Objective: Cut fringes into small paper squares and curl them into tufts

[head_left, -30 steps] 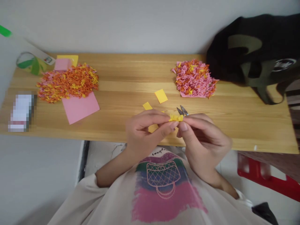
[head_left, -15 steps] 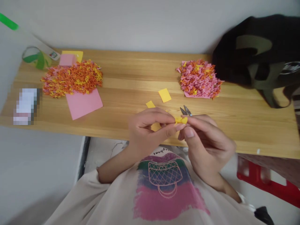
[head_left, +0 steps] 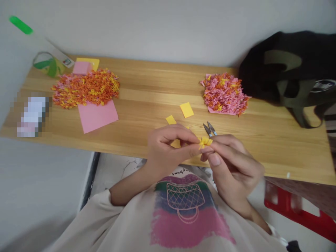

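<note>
A small curled, fringed piece of yellow paper (head_left: 206, 141) sits between my two hands, above the table's front edge. My left hand (head_left: 169, 148) pinches its left end between thumb and fingers. The fingertips of my right hand (head_left: 235, 168) are closed at its right end, thumb bent underneath. Thread snips (head_left: 210, 128) lie just beyond my right hand, blades apart, their handles partly hidden by it. Two small yellow paper pieces, a larger square (head_left: 187, 110) and a smaller one (head_left: 170, 120), lie beyond my left hand. More yellow shows through the gap in my left hand.
Heaps of cut paper in orange, pink and yellow lie at left (head_left: 88, 87) and right (head_left: 225, 94). A pink sheet (head_left: 98, 116) is under the left heap. A blurred-out phone-like object (head_left: 33, 116) lies far left. A black bag (head_left: 278, 66) stands back right; a red stool (head_left: 296, 206) is below.
My view has shifted slightly, so the table's things appear a little lower and to the right. The yellow piece has turned in my fingers, and its fringe shows more plainly.
</note>
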